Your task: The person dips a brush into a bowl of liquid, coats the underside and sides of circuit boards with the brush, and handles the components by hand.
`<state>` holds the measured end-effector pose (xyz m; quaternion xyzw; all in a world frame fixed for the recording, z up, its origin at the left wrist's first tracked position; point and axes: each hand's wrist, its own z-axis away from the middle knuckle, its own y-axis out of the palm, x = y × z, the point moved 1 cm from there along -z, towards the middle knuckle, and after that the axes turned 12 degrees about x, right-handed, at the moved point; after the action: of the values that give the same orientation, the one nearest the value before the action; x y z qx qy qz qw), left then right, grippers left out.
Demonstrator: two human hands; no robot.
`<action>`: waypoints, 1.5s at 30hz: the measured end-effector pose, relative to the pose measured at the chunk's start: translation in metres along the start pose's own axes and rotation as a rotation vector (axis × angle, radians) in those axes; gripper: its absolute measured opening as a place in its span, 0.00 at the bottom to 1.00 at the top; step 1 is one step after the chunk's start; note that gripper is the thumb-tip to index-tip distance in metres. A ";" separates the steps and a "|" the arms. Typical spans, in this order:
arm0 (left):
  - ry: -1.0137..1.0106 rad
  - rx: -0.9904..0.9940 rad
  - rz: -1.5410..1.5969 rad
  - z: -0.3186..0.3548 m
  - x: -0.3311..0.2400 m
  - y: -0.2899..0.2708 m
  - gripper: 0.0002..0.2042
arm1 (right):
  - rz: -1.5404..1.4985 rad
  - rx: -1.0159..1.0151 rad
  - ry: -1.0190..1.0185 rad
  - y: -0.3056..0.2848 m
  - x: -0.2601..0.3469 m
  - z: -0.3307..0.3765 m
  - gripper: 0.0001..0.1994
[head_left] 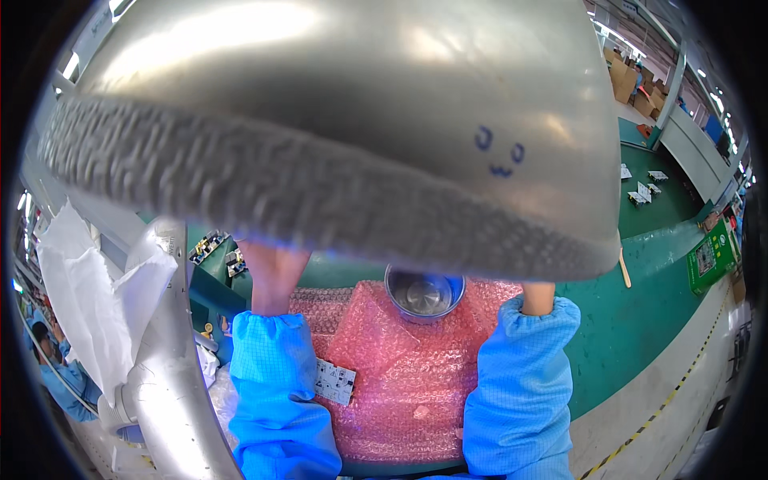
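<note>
a round metal bowl [424, 296] sits at the centre of the frame on pink bubble wrap [392, 376], its upper edge hidden by a big silver hood [360, 88]. it lies between the two forearms: to the right of the left grip [276, 268] and to the left of the right grip [538, 299], apart from both visible wrists and closer to the right one. being round, the bowl shows no long axis.

both hands disappear behind the hood's grey textured rim [320, 192], so one cannot tell whether either grip is wide, narrow or holding something, nor which fingers are nearer the bowl.

a white circuit board [334, 382] lies just beside the left sleeve [280, 384], its long side slanting down to the right; the sleeve seems to cover its left end. darker boards [210, 246] lie beyond the left wrist.

the hood closes off the upper frame, and a silver pipe [160, 384] with a white sheet [100, 296] crowds the left. more open room shows on the green table [632, 336] right of the right sleeve [524, 388], bounded by its curving lower edge; a thin stick [625, 270] lies there near the hood.
</note>
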<state>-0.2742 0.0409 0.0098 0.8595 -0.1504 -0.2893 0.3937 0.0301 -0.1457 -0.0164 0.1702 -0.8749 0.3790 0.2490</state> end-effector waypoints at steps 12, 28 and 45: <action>-0.034 -0.087 0.010 0.008 0.010 -0.033 0.25 | 0.057 0.063 -0.007 0.005 0.005 -0.001 0.16; -0.127 -0.093 -0.123 -0.006 0.023 -0.026 0.44 | -0.107 0.013 0.071 -0.042 0.053 -0.009 0.17; -0.247 -0.061 -0.216 0.025 0.051 -0.020 0.27 | -1.000 -0.191 0.209 0.035 0.052 -0.008 0.13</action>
<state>-0.2485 0.0141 -0.0375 0.8163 -0.0954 -0.4377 0.3646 -0.0272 -0.1227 -0.0023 0.5053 -0.6876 0.1471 0.5003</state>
